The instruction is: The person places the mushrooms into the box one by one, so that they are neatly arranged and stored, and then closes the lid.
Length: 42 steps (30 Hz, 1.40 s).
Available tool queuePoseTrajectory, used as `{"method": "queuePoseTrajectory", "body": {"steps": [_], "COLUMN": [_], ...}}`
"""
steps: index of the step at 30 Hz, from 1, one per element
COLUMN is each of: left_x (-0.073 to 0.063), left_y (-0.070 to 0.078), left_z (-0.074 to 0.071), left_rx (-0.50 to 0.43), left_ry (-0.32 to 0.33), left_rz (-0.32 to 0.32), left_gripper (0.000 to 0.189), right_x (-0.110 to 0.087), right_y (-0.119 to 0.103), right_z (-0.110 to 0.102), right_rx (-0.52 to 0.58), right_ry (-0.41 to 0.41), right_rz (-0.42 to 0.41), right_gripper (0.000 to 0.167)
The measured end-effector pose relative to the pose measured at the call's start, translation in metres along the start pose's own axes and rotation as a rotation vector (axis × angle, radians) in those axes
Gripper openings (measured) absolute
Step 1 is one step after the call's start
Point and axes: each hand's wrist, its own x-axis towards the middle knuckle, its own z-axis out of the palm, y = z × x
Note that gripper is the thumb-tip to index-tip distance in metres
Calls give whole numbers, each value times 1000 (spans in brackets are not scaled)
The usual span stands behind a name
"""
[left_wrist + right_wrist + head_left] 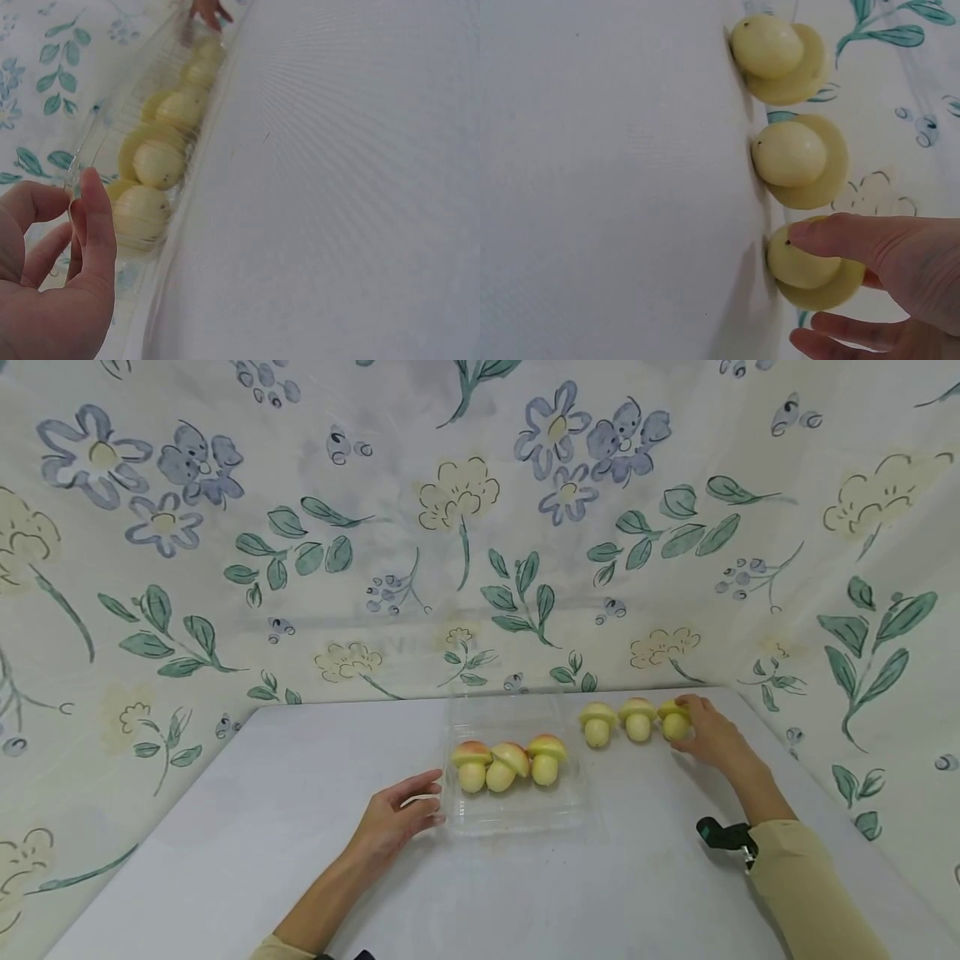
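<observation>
In the head view a clear plastic box (517,818) with a raised lid holds three toy mushrooms, the middle toy mushroom (507,767) tilted. Their stems are pale yellow and their caps yellow with a reddish blush. My left hand (397,818) is at the box's left side, fingers loosely bent, fingertips right at the rim. Beyond the box, to its right, three more toy mushrooms stand in a row. My right hand (712,735) pinches the rightmost toy mushroom (675,725). In the right wrist view its thumb (840,236) presses the stem, with a finger behind the cap.
The white table (300,777) runs back to a floral-printed cloth (390,543). A toy mushroom (637,722) and another toy mushroom (597,727) stand left of the right hand. A black wrist-camera mount (726,835) juts from the right sleeve (810,885) over the table.
</observation>
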Motion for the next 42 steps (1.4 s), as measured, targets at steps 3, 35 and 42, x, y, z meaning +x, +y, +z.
{"method": "queuePoseTrajectory", "body": {"steps": [3,35,42], "left_x": [0,3,5], "left_y": [0,-5,-4], "left_z": [1,3,0], "left_rx": [-1,-28,-8], "left_ry": [0,3,7], "left_rz": [0,-9,-5], "left_gripper": [55,54,54], "right_x": [0,3,5], "right_y": [0,-1,-3], "right_z": [0,5,6], "right_rx": [4,-4,19], "right_ry": [8,-22,-23], "right_rz": [1,46,34], "right_gripper": [69,71,71]}}
